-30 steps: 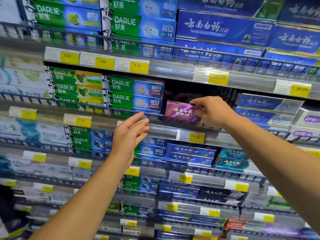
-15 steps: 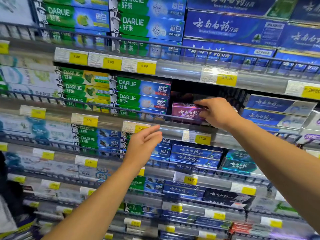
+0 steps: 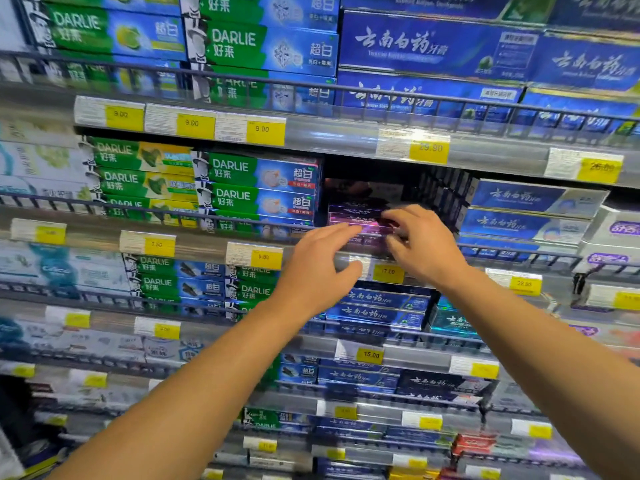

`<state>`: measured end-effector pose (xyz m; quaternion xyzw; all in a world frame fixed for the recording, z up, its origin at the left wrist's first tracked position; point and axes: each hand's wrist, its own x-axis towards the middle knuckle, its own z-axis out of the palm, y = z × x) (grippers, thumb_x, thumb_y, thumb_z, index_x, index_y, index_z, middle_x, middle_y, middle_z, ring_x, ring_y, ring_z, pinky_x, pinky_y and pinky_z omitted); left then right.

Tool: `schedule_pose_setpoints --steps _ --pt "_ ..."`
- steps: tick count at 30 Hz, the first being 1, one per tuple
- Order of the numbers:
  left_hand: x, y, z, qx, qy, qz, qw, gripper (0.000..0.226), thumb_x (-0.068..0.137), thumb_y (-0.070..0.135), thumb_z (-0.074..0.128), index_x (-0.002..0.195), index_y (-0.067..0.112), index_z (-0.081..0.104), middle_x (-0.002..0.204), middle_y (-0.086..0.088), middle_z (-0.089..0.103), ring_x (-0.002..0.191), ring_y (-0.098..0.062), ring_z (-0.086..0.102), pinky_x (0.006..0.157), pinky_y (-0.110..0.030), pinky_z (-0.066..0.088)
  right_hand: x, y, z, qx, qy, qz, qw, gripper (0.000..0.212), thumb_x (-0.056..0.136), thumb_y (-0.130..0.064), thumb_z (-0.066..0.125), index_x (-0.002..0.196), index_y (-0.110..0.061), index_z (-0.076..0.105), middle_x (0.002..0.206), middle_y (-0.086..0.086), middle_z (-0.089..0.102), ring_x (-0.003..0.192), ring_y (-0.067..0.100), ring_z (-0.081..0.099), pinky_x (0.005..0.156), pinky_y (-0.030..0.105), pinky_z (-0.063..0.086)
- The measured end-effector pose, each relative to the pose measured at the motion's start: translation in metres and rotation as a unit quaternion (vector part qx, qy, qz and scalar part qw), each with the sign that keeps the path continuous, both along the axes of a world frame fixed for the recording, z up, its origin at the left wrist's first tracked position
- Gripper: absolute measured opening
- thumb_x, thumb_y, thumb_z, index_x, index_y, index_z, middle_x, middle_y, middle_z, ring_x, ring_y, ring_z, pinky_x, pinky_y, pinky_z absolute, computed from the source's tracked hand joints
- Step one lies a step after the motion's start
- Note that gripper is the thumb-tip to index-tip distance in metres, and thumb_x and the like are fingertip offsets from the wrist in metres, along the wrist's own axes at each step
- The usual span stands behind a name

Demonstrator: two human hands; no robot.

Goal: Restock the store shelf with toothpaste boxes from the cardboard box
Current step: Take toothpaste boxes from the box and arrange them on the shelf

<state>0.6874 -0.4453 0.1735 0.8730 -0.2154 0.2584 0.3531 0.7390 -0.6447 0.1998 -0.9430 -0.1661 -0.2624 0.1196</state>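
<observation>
A purple toothpaste box (image 3: 356, 220) lies in a dark gap on the second shelf (image 3: 194, 242), on top of other purple boxes and behind the wire rail. My right hand (image 3: 424, 245) grips its right end with thumb and fingers. My left hand (image 3: 317, 268) is raised at the shelf edge with its fingers apart, fingertips touching the box's lower left edge. The cardboard box is out of view.
Green and blue Darlie boxes (image 3: 256, 188) fill the slot left of the gap, blue boxes (image 3: 526, 209) the slot to the right. Yellow price tags (image 3: 388, 271) line each shelf edge. More rows of boxes run above and below.
My right hand has pushed the purple box deeper into the gap. My left hand has risen from below the shelf edge up to the box.
</observation>
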Motion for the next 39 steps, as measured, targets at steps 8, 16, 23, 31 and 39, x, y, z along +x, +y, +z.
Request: schedule_pose_setpoints --steps 8,16,23,31,39 --pt "0.026 -0.024 -0.013 0.281 -0.024 0.100 0.954 0.077 0.090 0.060 0.041 0.152 0.025 0.011 0.160 -0.002 0.011 0.147 -0.026 0.003 0.119 -0.049 0.006 -0.015 -0.028 -0.024 -0.032 -0.044 -0.010 0.998 0.055 0.074 -0.018 0.062 0.129 -0.012 0.056 0.124 0.007 0.059 0.112 0.031 0.052 0.099 0.042 0.043" --pt "0.027 -0.025 -0.015 0.271 -0.042 0.119 0.954 0.074 0.090 0.057 0.044 0.151 0.024 0.017 0.159 0.000 0.015 0.147 -0.023 0.007 0.119 -0.048 0.006 -0.016 -0.028 -0.025 -0.021 -0.048 -0.007 0.999 0.058 0.075 -0.020 0.064 0.132 -0.012 0.054 0.128 0.006 0.057 0.118 0.029 0.048 0.105 0.040 0.037" --pt "0.015 -0.020 -0.017 0.184 -0.025 0.080 0.979 0.070 0.089 0.049 0.052 0.149 0.024 0.025 0.157 0.001 0.023 0.146 -0.022 0.014 0.119 -0.046 0.009 -0.035 -0.023 -0.032 0.011 -0.090 0.008 0.996 0.059 0.077 -0.025 0.059 0.134 -0.011 0.050 0.131 0.008 0.052 0.124 0.026 0.044 0.109 0.041 0.033" --pt "-0.047 0.021 -0.119 -0.008 0.133 0.061 0.989 0.061 0.091 0.039 0.058 0.146 0.025 0.035 0.152 0.006 0.033 0.140 -0.015 0.027 0.111 -0.028 0.022 -0.102 0.021 -0.154 0.050 0.054 0.068 0.995 0.056 0.082 -0.028 0.056 0.135 -0.011 0.050 0.136 0.008 0.051 0.126 0.022 0.040 0.109 0.031 0.030" --pt "-0.104 0.053 -0.263 -0.023 0.326 0.111 0.939 0.060 0.091 0.037 0.060 0.145 0.025 0.038 0.149 0.007 0.038 0.138 -0.014 0.033 0.108 -0.021 0.022 -0.144 0.079 -0.298 0.049 0.270 0.070 0.959 0.063 0.074 -0.028 0.052 0.134 -0.007 0.051 0.130 0.012 0.055 0.122 0.031 0.047 0.105 0.036 0.038"
